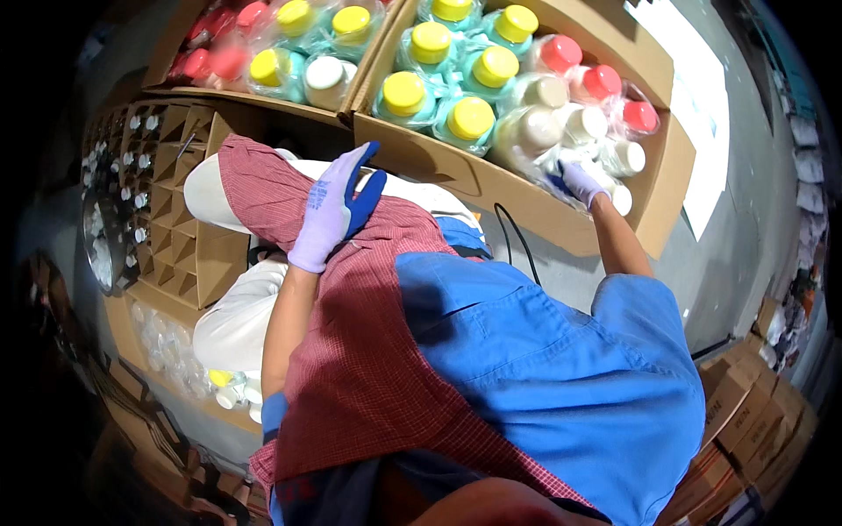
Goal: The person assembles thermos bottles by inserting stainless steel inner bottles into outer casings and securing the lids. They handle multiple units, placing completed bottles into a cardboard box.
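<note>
- The left hand (pixel 331 210), in a pale purple glove with a blue palm, is held flat and open over a red checked cloth (pixel 351 351) that drapes across the person's lap; its fingers are stretched out together and it has hold of nothing.
- The right hand (pixel 579 182), gloved the same way, reaches to the far right into a cardboard box (pixel 491 188) and is curled around shrink-wrapped bottles with white caps (pixel 605 140); how tightly it grips I cannot tell, since the plastic wrap hides the fingertips.
- That box also holds teal bottles with yellow caps (pixel 438 79) on its left side and bottles with red caps (pixel 605 83) at the far right.
- A second cardboard box (pixel 167 61), far and to the left, holds more wrapped bottles with yellow, white and red caps.
- On the left stands a carton with cardboard dividers (pixel 175 219), many of its cells unfilled.
- Near the left forearm lies a white bag (pixel 232 324), and just below it a few small bottles (pixel 232 390) with white and yellow caps.
- The person wears a blue shirt (pixel 561 377).
</note>
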A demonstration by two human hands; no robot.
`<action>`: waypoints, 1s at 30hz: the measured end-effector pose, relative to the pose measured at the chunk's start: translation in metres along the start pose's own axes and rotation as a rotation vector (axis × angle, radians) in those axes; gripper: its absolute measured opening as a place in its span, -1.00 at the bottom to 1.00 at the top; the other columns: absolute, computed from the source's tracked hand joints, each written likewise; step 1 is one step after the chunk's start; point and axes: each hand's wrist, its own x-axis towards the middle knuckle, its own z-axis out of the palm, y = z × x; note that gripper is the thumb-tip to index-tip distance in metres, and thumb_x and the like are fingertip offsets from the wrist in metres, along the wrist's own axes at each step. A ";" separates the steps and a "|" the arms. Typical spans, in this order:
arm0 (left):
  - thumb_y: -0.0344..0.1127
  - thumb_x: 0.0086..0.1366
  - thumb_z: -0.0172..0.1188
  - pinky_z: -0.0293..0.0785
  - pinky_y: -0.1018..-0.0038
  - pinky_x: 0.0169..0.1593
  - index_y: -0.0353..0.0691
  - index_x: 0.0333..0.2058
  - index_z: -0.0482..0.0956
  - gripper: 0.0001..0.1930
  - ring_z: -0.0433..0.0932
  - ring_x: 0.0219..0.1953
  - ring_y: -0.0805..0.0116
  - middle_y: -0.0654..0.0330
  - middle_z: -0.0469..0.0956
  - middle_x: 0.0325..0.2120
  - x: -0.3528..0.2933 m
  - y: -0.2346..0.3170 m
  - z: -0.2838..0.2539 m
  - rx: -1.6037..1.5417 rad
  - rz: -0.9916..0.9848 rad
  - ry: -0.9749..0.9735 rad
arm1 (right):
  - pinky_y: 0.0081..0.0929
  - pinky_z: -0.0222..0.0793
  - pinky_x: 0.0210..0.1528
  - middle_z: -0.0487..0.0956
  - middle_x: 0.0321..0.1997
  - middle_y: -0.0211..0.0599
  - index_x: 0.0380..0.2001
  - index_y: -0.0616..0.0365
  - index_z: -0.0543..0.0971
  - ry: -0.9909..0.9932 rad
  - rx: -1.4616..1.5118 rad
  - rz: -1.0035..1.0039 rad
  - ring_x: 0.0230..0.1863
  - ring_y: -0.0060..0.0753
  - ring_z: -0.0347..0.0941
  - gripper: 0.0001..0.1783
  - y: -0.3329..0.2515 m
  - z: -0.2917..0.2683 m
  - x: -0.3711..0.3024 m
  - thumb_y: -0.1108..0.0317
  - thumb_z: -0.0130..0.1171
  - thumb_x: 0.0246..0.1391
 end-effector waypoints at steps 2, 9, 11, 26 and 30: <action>-0.34 0.27 0.17 0.46 0.45 -0.07 -0.24 0.10 0.42 -0.58 0.58 -0.17 0.24 0.04 0.55 -0.13 -0.002 -0.003 -0.001 0.064 0.029 0.042 | -0.21 0.41 -0.20 0.61 -0.18 -0.19 -0.02 0.03 0.51 -0.374 0.191 0.119 -0.26 -0.18 0.52 -0.68 -0.021 -0.039 0.014 0.27 -0.06 0.19; -0.34 0.23 0.18 0.42 0.32 0.04 -0.25 0.08 0.43 -0.57 0.52 -0.06 0.07 -0.02 0.52 -0.08 0.008 0.002 0.000 0.014 -0.064 0.017 | -0.40 0.42 -0.04 0.55 0.04 -0.27 0.15 0.07 0.42 -0.387 1.062 -0.431 -0.07 -0.44 0.51 -0.51 -0.054 -0.114 0.153 0.12 0.06 0.21; -0.42 0.22 0.13 0.37 0.36 0.12 -0.24 0.12 0.40 -0.54 0.48 0.03 0.09 0.01 0.50 -0.02 -0.008 -0.003 0.013 0.003 -0.069 0.085 | -0.36 0.41 -0.03 0.54 0.05 -0.23 0.18 0.05 0.38 -0.504 0.505 -0.578 -0.05 -0.37 0.50 -0.50 -0.089 -0.113 0.179 0.16 0.05 0.19; -0.13 0.20 0.20 0.46 0.24 -0.09 -0.21 -0.10 0.54 -0.64 0.54 -0.15 0.06 0.06 0.58 -0.21 -0.009 0.007 0.076 0.132 0.065 0.401 | -0.11 0.39 0.04 0.55 0.02 -0.04 0.31 -0.14 0.21 -0.325 -1.070 -0.828 -0.03 0.07 0.51 -0.40 -0.107 -0.083 0.187 0.32 -0.11 0.17; -0.21 0.17 0.21 0.45 0.25 -0.06 -0.20 -0.06 0.52 -0.63 0.53 -0.11 0.07 0.06 0.56 -0.18 -0.015 0.011 0.080 0.187 0.108 0.330 | -0.23 0.47 -0.08 0.62 -0.12 -0.13 -0.15 0.07 0.62 -0.164 -1.281 -0.822 -0.07 -0.12 0.55 -0.69 -0.116 -0.035 0.253 0.29 -0.10 0.21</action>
